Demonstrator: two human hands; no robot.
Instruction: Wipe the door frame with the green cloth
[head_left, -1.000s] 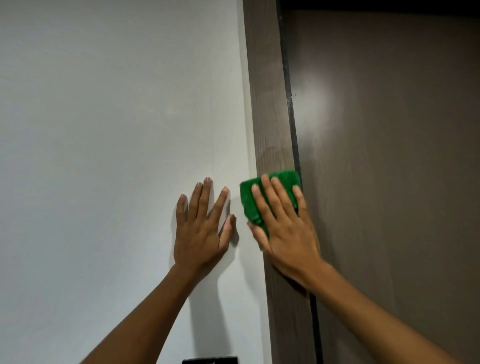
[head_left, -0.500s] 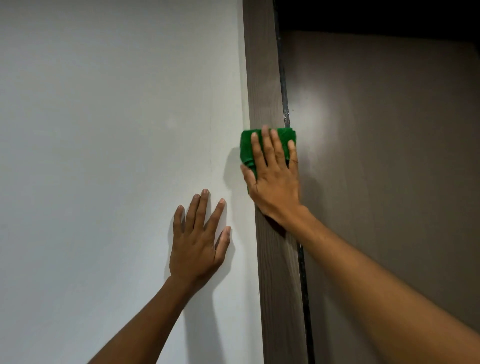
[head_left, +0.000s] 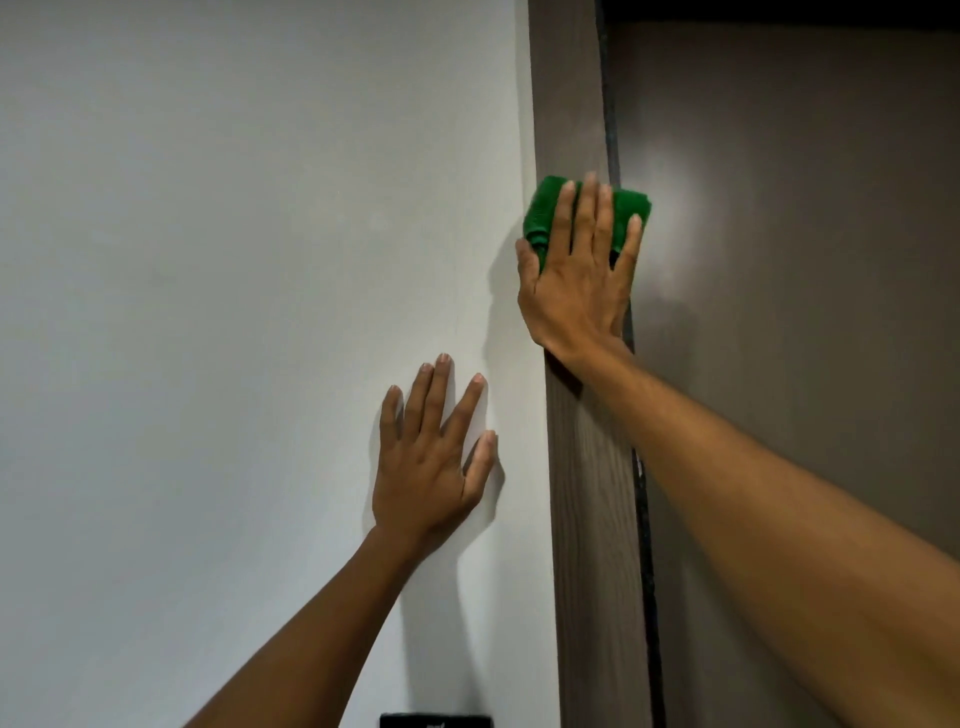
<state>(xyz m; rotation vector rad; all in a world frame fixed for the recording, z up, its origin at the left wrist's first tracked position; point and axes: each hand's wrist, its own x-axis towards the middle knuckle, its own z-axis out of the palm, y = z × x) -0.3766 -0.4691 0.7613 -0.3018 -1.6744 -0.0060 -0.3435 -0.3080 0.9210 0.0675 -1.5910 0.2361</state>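
A folded green cloth (head_left: 543, 210) is pressed flat against the brown wood-grain door frame (head_left: 592, 493), high up on its vertical strip. My right hand (head_left: 576, 280) lies spread over the cloth and holds it to the frame, thumb curled round the cloth's left edge; most of the cloth is hidden under the fingers. My left hand (head_left: 431, 457) rests flat on the white wall, fingers apart, lower and to the left of the frame, holding nothing.
The white wall (head_left: 234, 312) fills the left half. Right of the frame runs a dark gap strip (head_left: 644, 519), then the brown door panel (head_left: 805, 260). A small black object (head_left: 435, 721) shows at the bottom edge on the wall.
My right hand has slid the cloth up the frame from about the left hand's height to well above it. The left hand has stayed flat on the wall.
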